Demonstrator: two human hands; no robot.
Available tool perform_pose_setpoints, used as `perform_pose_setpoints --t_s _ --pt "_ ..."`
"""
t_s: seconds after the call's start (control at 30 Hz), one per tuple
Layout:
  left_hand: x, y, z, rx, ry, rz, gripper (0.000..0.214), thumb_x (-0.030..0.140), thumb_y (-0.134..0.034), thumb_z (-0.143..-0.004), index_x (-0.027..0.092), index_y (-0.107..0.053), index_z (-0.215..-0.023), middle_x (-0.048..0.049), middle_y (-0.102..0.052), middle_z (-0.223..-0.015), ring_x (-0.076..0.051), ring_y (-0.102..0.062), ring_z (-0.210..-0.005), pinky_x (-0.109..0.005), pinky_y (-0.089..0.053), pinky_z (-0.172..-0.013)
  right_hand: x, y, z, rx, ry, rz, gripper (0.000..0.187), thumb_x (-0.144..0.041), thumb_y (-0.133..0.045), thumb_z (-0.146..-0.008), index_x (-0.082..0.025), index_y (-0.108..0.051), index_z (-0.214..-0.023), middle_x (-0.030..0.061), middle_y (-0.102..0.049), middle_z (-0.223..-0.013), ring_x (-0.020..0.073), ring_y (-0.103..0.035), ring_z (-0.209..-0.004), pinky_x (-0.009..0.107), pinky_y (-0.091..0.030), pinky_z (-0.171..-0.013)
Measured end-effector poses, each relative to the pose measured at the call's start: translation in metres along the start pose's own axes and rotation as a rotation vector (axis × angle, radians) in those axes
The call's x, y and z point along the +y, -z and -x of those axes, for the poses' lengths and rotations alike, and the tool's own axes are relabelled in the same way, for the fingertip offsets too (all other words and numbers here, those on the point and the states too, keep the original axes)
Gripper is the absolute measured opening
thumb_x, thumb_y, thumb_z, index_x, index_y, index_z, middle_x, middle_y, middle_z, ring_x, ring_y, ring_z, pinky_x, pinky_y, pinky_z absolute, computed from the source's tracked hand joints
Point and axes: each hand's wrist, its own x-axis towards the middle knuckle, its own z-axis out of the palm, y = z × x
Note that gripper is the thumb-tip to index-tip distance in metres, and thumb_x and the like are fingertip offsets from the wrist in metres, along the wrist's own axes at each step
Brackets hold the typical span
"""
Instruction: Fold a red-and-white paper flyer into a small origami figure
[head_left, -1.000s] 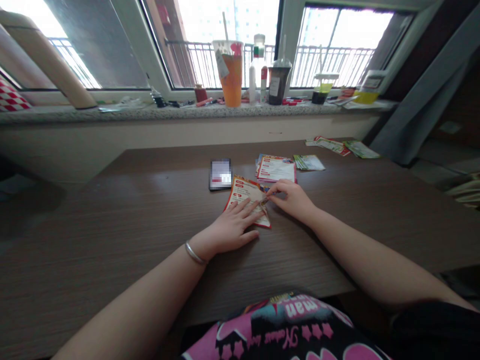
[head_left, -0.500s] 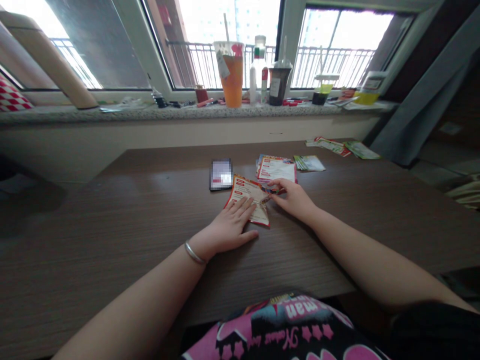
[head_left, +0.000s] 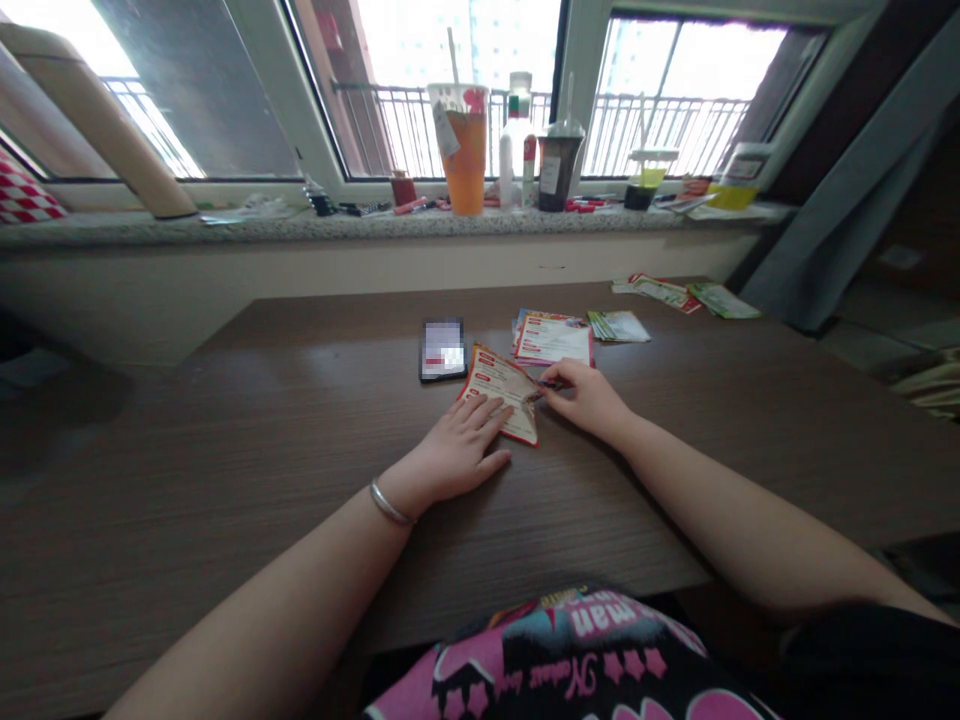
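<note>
Flat on a cream, red-edged printed packet [head_left: 496, 378] lies my left hand [head_left: 466, 445], its fingers spread over the lower part. My right hand [head_left: 581, 393] pinches the packet's right side, where the sheet is gathered and creased. Part of the packet is hidden under my left fingers. Just behind my right hand rests a stack of similar red-edged packets [head_left: 553, 338]. A phone [head_left: 442, 350] with a blurred screen lies to the left of the packet.
Small green-and-white packets [head_left: 619, 326] lie beside the stack. More colourful packets [head_left: 664, 291] are at the table's far right. Along the windowsill [head_left: 360, 228] stand an orange drink cup [head_left: 469, 150], a dark drink cup [head_left: 559, 170], bottles and small clutter.
The packet has shifted and turned slightly, its lower edge moving up. My left hand has slid a little with it; my right hand keeps its pinch nearly in place.
</note>
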Motion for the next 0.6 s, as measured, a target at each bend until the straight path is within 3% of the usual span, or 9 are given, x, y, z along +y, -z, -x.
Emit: perform_pose_setpoints --t_s 0.23,0.6 --pt "-0.0021 -0.0004 -0.0003 -0.052 0.028 0.044 0.066 0.047 -0.042 -0.093 0.010 -0.031 -0.146 -0.0147 -0.028 -0.153 -0.030 -0.020 -0.144 -0.041 -0.018 -0.116 0.0010 -0.0034 0.0025 -0.061 0.018 -0.023 0.006 -0.015 -0.057 -0.077 -0.018 -0.059 -0.082 0.0022 -0.063 -0.081 0.0144 -0.059 -0.073 0.029 -0.050 -0.071" --pt "-0.0075 -0.0027 -0.0010 0.008 -0.015 0.065 0.060 0.046 -0.038 -0.095 0.013 -0.034 -0.144 -0.0123 -0.033 -0.152 -0.027 -0.024 -0.143 -0.042 -0.021 -0.116 0.0057 -0.0030 0.0032 -0.162 0.053 0.029 0.007 -0.016 -0.061 -0.078 -0.019 -0.060 -0.084 0.0029 -0.064 -0.084 0.0147 -0.058 -0.076 0.027 -0.048 -0.070"
